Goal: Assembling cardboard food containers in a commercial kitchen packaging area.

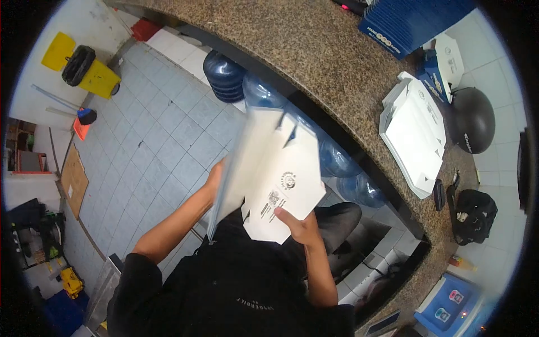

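Observation:
In front of my body I hold a white cardboard box blank, partly folded, with dark print on its right-hand panel. Its left panel stands up at an angle and looks smeared by motion. My right hand grips the lower right edge, thumb on the printed face and the other fingers mostly behind. On the far side, my left hand is against the outside of the raised panel, which hides most of its fingers. To the right, a stack of flat white box blanks lies on the granite counter.
Blue boxes stand at the counter's back. Beside the stack are a black rounded object, a black bag and a blue container. Large blue water jugs sit under the counter edge. A yellow bin stands far left.

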